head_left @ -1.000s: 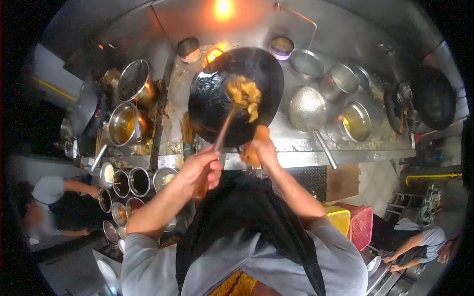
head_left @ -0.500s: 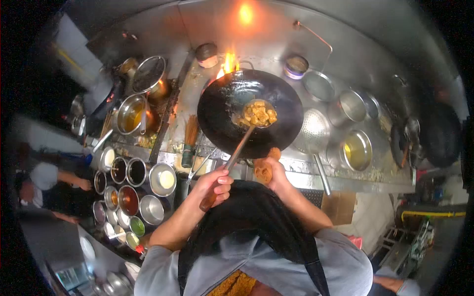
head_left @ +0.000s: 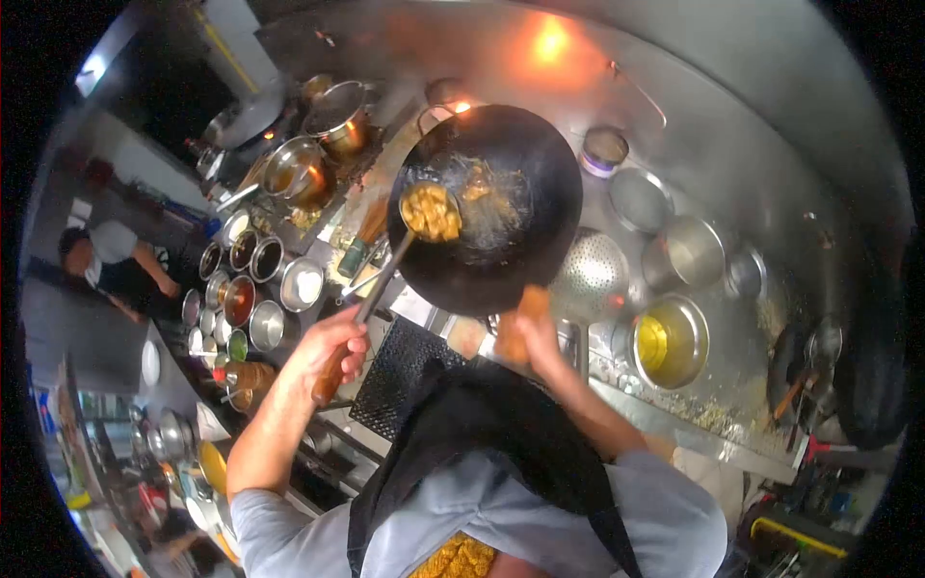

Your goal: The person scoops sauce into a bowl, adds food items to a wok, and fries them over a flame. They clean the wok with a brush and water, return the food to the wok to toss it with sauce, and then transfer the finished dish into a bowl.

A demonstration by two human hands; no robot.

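My left hand is closed round the wooden end of a long ladle. The ladle's bowl is full of glossy brown chunks and hangs over the left side of a large black wok. A few bits and some brown sauce lie in the wok. My right hand, partly blurred, is closed on a brown folded cloth at the wok's near rim.
Right of the wok are a perforated strainer, a pot of yellow oil and an empty metal pot. Sauce containers and pots stand left. Another person is at far left. A small flame shows behind the wok.
The filled ladle has moved left relative to the wok. The wok looks tilted, and less flame shows behind it. The view has turned, shifting the surroundings.
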